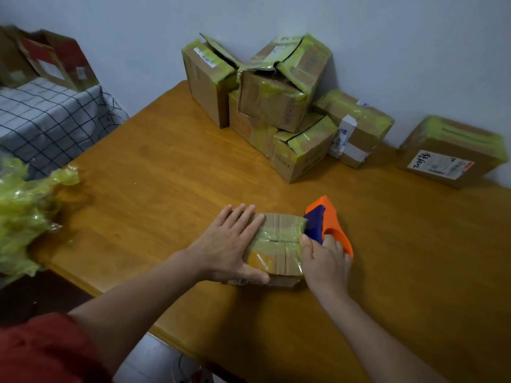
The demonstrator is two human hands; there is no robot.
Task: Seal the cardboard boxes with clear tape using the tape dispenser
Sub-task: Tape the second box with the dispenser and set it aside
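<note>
Right grip (327, 261) curled round the tape dispenser (329, 219) handle at the small box's (279, 244) right edge; left grip (229, 244) spread flat on the lid.

Small box sits on the surface (166, 175) toward its near edge, between both grips. Left fingers lie straight over the left half of the lid, thumb along the near side: probably pinning the flaps and stopping the box sliding under the dispenser's pull. Dispenser mouth touches the right edge, where shiny tape crosses the top seam; probably the strip's end, to be cut or folded down the side. Cannot tell if severed. At the wall, a heap of boxes (276, 106) with greenish tape, some flaps split. One flat labelled box (450, 153) apart, right. Crumpled yellowish film (25, 217) far left, away from the work.
</note>
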